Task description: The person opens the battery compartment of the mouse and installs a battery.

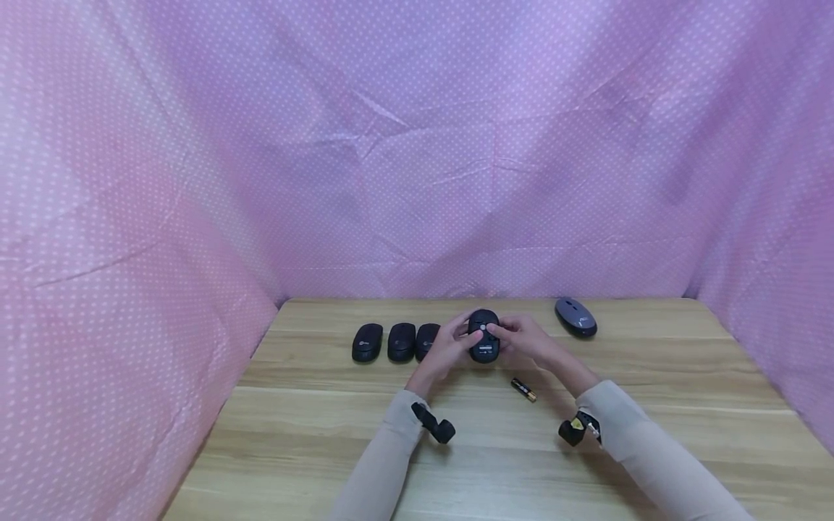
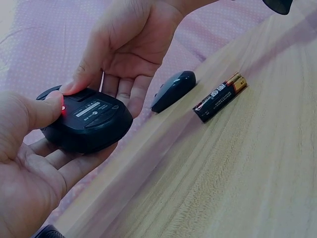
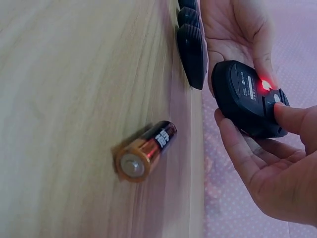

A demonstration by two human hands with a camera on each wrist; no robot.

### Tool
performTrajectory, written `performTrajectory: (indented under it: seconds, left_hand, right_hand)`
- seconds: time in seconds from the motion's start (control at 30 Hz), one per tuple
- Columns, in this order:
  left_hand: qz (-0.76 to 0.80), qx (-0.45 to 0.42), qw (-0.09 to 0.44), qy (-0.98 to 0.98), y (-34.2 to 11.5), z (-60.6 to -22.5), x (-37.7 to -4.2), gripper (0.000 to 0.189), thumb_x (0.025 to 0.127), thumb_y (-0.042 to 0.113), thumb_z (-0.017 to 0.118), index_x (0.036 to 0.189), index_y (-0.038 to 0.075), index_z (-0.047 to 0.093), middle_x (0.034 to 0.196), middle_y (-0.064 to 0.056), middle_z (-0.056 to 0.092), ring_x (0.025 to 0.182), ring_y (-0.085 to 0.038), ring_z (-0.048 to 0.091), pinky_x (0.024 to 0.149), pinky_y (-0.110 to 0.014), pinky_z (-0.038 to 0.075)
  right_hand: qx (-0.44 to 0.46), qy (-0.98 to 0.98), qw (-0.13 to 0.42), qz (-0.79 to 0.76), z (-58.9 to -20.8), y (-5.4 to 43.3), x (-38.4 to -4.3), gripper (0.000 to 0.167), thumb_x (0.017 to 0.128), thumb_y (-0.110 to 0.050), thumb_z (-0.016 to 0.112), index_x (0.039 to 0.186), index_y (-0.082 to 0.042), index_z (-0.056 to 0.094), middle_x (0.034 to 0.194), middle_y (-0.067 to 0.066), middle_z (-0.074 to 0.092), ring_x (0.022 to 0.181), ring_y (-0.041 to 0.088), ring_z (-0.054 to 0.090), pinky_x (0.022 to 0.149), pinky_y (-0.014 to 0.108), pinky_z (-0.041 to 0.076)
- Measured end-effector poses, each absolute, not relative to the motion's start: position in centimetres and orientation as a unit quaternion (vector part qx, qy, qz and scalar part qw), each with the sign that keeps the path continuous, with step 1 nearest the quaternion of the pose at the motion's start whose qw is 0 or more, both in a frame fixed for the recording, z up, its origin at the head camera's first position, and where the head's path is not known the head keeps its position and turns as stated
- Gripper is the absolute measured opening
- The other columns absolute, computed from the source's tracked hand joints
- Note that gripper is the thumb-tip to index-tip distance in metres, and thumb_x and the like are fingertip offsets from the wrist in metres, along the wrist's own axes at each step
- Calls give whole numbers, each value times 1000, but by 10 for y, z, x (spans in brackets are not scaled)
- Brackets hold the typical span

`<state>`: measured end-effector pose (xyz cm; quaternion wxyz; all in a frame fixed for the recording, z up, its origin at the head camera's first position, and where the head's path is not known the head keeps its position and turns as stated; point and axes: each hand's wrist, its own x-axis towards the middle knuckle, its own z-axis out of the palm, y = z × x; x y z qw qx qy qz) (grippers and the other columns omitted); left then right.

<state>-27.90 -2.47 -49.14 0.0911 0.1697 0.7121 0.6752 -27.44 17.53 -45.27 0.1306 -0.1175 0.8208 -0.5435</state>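
Both hands hold a black computer mouse above the table, its labelled underside turned up toward the head camera. My left hand grips its left side, thumb on the underside and fingers beneath. From the other side my right hand grips it the same way, its thumb pressing near the top of the underside. A red light glows from the sensor area in both wrist views. On the table nearer to me lies a black and copper battery, apart from both hands.
Left of the hands stand black mice in a row: one at the far left, one beside it, and a third partly behind my left hand. A grey mouse sits back right on the wooden table. Pink dotted cloth hangs behind.
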Motion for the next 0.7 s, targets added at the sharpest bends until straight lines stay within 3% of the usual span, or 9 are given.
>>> performTrajectory:
  seconds: [0.27, 0.4, 0.57, 0.7]
  left_hand:
    - [684, 166, 92, 704, -23, -489, -277, 50, 102, 9, 61, 151, 14, 51, 152, -15, 53, 139, -32, 52, 111, -43, 48]
    - [687, 169, 101, 700, -23, -489, -277, 50, 103, 10, 59, 152, 13, 49, 151, -17, 53, 140, -33, 51, 111, -44, 48]
    - [683, 162, 142, 698, -27, -489, -279, 53, 106, 14, 54, 157, 14, 40, 154, -21, 48, 143, -35, 47, 111, -44, 48]
    - [689, 150, 179, 686, -31, -489, -282, 57, 107, 13, 50, 161, 10, 30, 156, -27, 43, 142, -38, 47, 110, -46, 50]
  right_hand:
    - [-102, 816, 133, -553, -454, 179, -274, 46, 102, -21, 63, 136, 10, 59, 118, 29, 71, 85, 20, 74, 83, 47, 62]
    - [-87, 815, 137, -557, -454, 181, -273, 49, 101, -24, 66, 137, 9, 58, 124, 30, 68, 87, 20, 75, 86, 45, 62]
    - [-89, 818, 140, -551, -457, 182, -277, 50, 103, -23, 62, 136, 14, 55, 123, 31, 68, 87, 18, 74, 81, 35, 63]
    - [-115, 794, 167, -574, -459, 186, -279, 46, 106, -13, 55, 139, 18, 49, 132, 36, 60, 106, 28, 72, 91, 37, 61]
